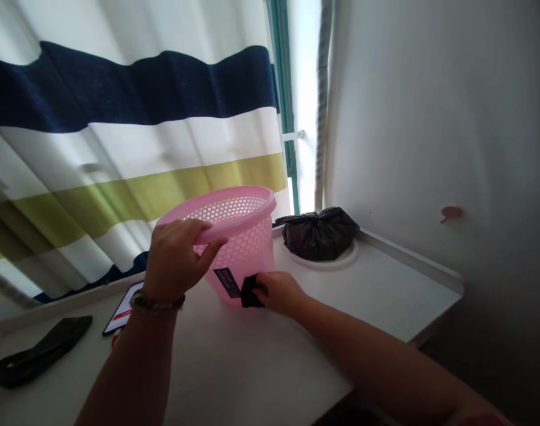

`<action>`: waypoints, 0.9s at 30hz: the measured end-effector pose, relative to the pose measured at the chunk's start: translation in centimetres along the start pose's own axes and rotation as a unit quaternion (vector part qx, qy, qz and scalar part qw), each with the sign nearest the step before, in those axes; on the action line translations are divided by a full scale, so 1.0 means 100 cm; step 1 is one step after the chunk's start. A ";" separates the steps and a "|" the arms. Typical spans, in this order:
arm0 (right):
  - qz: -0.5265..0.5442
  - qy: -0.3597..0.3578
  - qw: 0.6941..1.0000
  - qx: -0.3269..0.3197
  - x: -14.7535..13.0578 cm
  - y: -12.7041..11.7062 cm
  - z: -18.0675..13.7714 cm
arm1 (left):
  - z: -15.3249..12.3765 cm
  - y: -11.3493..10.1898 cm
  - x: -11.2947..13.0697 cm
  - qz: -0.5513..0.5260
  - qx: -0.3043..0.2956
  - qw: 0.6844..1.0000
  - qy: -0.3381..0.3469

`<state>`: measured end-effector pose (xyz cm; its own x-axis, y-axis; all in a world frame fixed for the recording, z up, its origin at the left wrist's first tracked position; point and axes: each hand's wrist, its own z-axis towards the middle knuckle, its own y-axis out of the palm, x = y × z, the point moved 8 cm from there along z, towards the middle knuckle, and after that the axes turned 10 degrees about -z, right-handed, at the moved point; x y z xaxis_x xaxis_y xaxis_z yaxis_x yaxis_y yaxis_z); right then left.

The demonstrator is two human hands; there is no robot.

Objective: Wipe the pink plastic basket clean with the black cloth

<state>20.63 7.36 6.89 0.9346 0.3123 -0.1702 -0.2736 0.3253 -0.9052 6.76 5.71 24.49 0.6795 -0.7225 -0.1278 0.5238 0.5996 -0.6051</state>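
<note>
A pink plastic wastebasket (256, 254) with a honeycomb-patterned wall and a dark label stands on the white table, tipped a little to one side. My left hand (176, 251) grips its rim at the near left, thumb outside. My right hand (281, 291) pinches a small folded black cloth (251, 291) against the lower wall, just right of the label. The fingers behind the cloth are partly hidden.
A tied black garbage bag (321, 234) sits on a round white lid (336, 263) at the back right. On the left lie a folded black plastic bag (41, 352) and a tablet-like device (123, 307). A striped curtain (132, 142) hangs behind; the white table (243, 367) ends at the front right.
</note>
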 end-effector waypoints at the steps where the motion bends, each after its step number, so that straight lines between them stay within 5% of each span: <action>1: -0.004 -0.003 1.000 -0.016 0.001 0.010 -0.002 | 0.000 0.000 0.000 0.002 -0.001 1.000 0.003; 8: 0.030 0.007 0.999 -0.014 0.011 0.028 0.000 | -0.002 0.001 -0.002 0.020 -0.007 1.000 0.005; 14: 0.078 0.036 0.994 0.060 0.021 -0.011 -0.002 | -0.003 0.000 -0.002 0.007 0.005 1.000 0.001; 20: 0.179 0.078 0.954 0.227 0.044 -0.056 -0.010 | -0.004 -0.004 0.004 -0.008 0.019 1.000 -0.014; 27: 0.096 0.055 0.991 0.071 0.039 -0.013 0.002 | -0.003 -0.002 -0.002 0.016 0.022 0.999 -0.016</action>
<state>24.60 8.29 7.49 0.8787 0.2851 -0.3829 -0.4716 0.3937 -0.7891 6.37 5.64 24.37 0.7115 -0.6921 -0.1213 0.5237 0.6375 -0.5651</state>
